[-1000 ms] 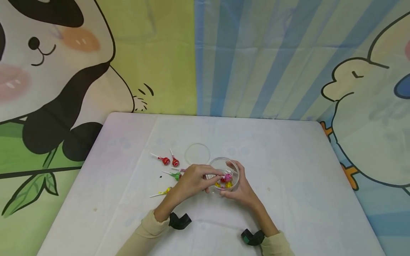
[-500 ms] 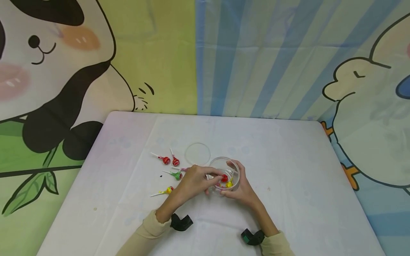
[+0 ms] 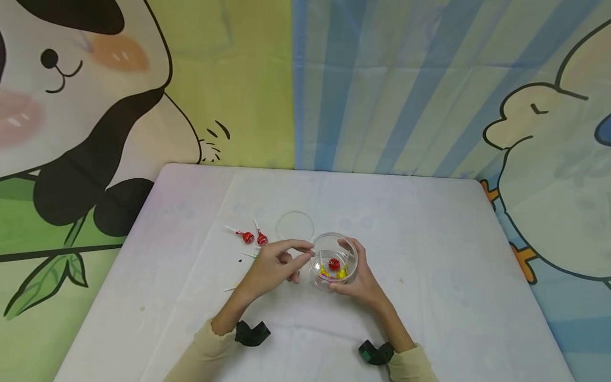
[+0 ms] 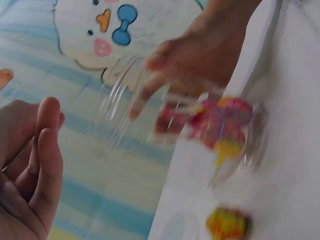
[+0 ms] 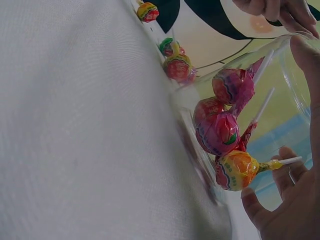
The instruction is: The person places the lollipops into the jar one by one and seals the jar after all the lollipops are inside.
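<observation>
A clear plastic jar (image 3: 329,242) stands tilted toward me, its side gripped by my right hand (image 3: 359,281). Through its wall in the right wrist view show several wrapped lollipops, among them a pink one (image 5: 218,132) and an orange-yellow one (image 5: 237,170). From above, a red lollipop (image 3: 334,264) and a yellow one (image 3: 342,274) are visible in it. Just left of the rim is my left hand (image 3: 273,266), fingers loosely bent with nothing between them; the left wrist view shows this hand (image 4: 32,165) apart from the jar.
Two red lollipops, one here (image 3: 247,237) and one beside it (image 3: 262,240), lie on the white table (image 3: 410,228) left of the jar. Other lollipops there are mostly hidden by my left hand. A clear round lid (image 3: 295,225) lies behind the jar.
My left hand has drawn back leftward from the jar's mouth. The pink lollipop at its fingertips a second ago has been let go into the jar. The right hand keeps its grip.
</observation>
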Demonstrator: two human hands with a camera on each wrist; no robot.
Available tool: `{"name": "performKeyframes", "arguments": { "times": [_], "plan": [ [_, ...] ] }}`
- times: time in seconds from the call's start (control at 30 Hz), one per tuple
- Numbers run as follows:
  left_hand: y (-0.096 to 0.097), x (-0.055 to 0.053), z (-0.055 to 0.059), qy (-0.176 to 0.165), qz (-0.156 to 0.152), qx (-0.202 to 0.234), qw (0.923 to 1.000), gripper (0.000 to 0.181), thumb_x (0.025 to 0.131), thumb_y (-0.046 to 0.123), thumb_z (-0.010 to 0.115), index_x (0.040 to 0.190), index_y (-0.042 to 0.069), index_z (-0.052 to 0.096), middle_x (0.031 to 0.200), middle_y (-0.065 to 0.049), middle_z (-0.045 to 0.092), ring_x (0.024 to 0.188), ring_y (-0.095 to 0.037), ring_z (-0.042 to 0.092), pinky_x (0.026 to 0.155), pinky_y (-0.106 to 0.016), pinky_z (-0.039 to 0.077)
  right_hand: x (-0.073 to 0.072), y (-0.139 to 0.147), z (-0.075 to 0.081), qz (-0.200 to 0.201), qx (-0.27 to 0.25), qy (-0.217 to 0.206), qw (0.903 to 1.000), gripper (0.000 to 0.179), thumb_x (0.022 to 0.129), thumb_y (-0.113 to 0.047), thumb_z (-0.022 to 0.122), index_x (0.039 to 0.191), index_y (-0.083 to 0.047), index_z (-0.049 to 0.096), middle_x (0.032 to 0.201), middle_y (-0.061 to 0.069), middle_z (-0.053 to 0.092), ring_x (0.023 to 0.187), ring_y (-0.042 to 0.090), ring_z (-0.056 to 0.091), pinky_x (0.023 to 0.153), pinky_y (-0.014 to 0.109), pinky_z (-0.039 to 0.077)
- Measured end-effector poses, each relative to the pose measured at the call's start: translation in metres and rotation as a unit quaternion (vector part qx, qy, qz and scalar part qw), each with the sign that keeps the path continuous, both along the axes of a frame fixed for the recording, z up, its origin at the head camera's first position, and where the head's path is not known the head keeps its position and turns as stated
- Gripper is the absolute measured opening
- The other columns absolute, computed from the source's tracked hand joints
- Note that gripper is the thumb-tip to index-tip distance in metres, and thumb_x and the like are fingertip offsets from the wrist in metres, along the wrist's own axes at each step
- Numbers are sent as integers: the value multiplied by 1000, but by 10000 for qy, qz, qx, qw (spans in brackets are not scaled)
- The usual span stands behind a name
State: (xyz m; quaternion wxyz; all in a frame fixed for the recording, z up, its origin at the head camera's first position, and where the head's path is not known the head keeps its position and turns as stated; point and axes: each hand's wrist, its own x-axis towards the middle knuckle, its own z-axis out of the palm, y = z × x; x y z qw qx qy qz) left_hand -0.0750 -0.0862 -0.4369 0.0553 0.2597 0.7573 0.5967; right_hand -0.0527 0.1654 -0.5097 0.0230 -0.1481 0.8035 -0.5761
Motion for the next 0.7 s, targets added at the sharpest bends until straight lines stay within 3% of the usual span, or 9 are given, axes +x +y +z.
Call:
{"name": "performKeyframes", "arguments": {
  "times": [0.07, 0.17, 0.23, 0.3, 0.37, 0.43, 0.5, 0.7],
  "plan": [
    [-20, 2, -1, -27, 306, -23, 9995, 24, 90, 17, 68, 114, 15, 68, 81, -4, 73, 46, -13, 60, 44, -25, 46, 0, -1, 2, -35, -6, -34, 10000, 106, 68, -18, 87, 148, -23, 18, 150, 13, 36, 140, 38, 33, 112, 70, 17],
    [-51, 8, -7, 293, 882, -857, 9920, 23, 89, 20, 71, 111, 20, 69, 100, 0, 72, 51, -7, 59, 46, -22, 45, 0, -1, 2, -41, -62, 10, 10000, 106, 67, -16, 87, 148, -23, 18, 150, 13, 37, 140, 38, 32, 111, 71, 16],
    [-69, 14, -14, 470, 1255, -1682, 9766, 22, 86, 20, 74, 109, 20, 71, 100, 4, 71, 52, -3, 56, 46, -20, 42, 0, 0, 1, -23, -101, 67, 9999, 106, 67, -14, 86, 149, -21, 18, 149, 14, 37, 140, 38, 32, 111, 72, 15],
    [-85, 21, -21, 657, 1598, -2497, 9528, 22, 85, 20, 75, 106, 19, 72, 101, 6, 70, 53, 2, 52, 48, -19, 41, 0, 0, 0, -15, -105, 99, 9999, 106, 67, -14, 86, 148, -20, 18, 149, 14, 37, 139, 38, 32, 110, 73, 14],
    [-96, 27, -28, 515, 1806, -3033, 9342, 21, 84, 20, 76, 105, 17, 72, 99, 5, 70, 52, 5, 49, 48, -18, 40, 0, 1, -1, -23, -121, 95, 9999, 105, 67, -13, 86, 148, -20, 18, 149, 15, 36, 139, 38, 32, 110, 73, 14],
    [-105, 33, -33, 280, 1933, -3356, 9215, 20, 85, 22, 75, 104, 17, 72, 99, 4, 70, 50, 4, 48, 48, -18, 39, 0, 1, -1, -33, -122, 48, 9999, 105, 68, -14, 85, 148, -20, 18, 150, 15, 36, 140, 38, 31, 110, 73, 13],
    [-111, 38, -37, 54, 1992, -3511, 9149, 19, 85, 22, 74, 104, 17, 72, 99, 3, 70, 50, 4, 49, 48, -19, 39, 0, 0, 0, -39, -137, 1, 9999, 105, 68, -15, 85, 148, -20, 18, 150, 15, 36, 140, 38, 31, 111, 73, 13],
    [-123, 47, -43, -321, 2026, -3668, 9074, 20, 85, 23, 75, 105, 20, 72, 98, 3, 69, 50, 0, 50, 50, -20, 38, -1, -2, 0, 3, -190, -79, 9998, 105, 68, -15, 85, 148, -19, 18, 151, 16, 34, 142, 39, 29, 111, 72, 13]
  ]
}}
